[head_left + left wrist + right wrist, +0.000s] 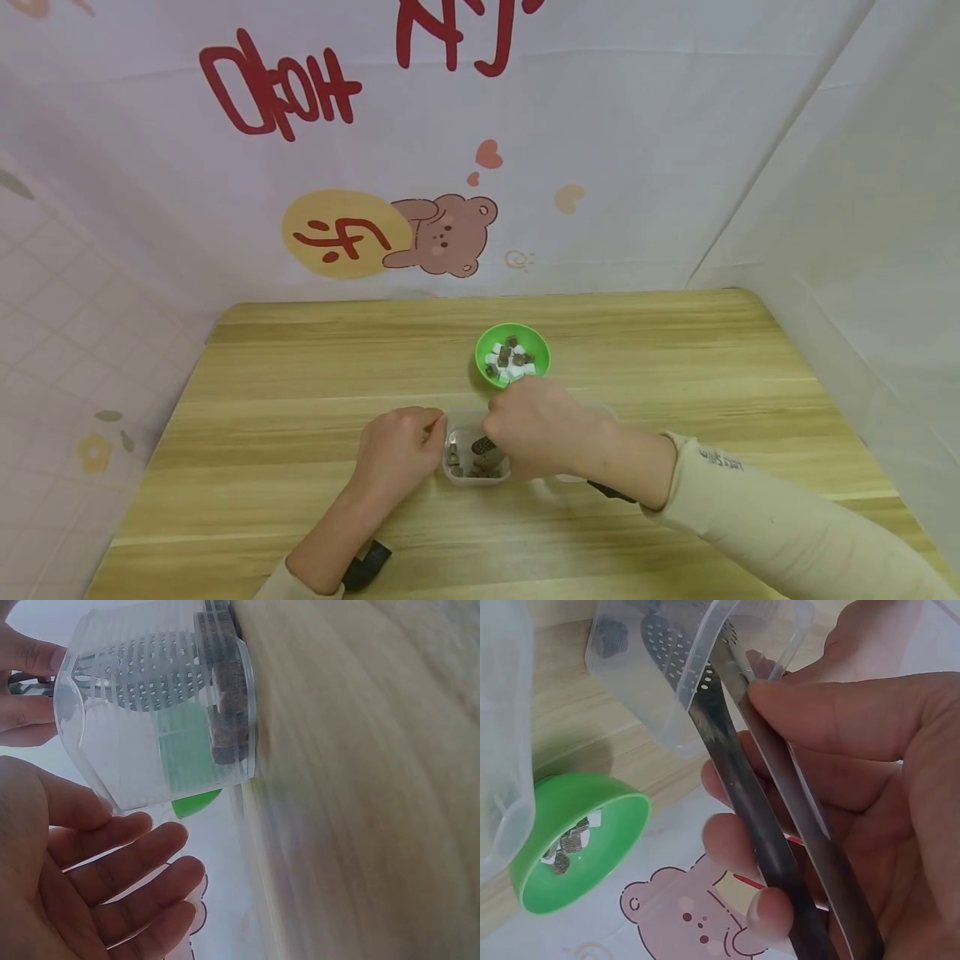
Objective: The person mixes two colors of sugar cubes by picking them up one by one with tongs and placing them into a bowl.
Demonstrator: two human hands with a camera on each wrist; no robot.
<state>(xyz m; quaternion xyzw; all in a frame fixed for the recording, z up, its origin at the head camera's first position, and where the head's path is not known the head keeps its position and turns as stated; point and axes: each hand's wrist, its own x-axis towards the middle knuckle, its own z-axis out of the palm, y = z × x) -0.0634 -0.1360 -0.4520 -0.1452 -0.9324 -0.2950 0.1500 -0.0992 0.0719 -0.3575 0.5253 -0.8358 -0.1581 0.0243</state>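
White cloth [637, 125] printed with red lettering and a cartoon bear [453, 237] hangs behind a wood-grained table [637, 350]. On that table, a clear plastic container [477, 482] sits between the person's hands, with a green bowl [538, 343] just beyond it. The right hand [536, 429] grips a pair of metal tongs [754, 817], thumb on one arm and fingers curled round the other, so that the perforated heads reach down inside the container. Whether they have caught anything is hard to tell through the cloudy plastic. The left hand [397, 450] has loosely bent, spread fingers and holds nothing up; its thumb tip is at the container's corner, apparently steadying it. Brown pieces [229, 694] lie along the container's floor, several of them against the wall nearest the left wrist camera. In the bowl, other brown chunks [505, 358] already rest among white cubes [528, 367], so the work looks partway along, with the container not yet emptied. Another clear container [502, 735] stands beside the bowl in the right wrist view, its contents not showing.
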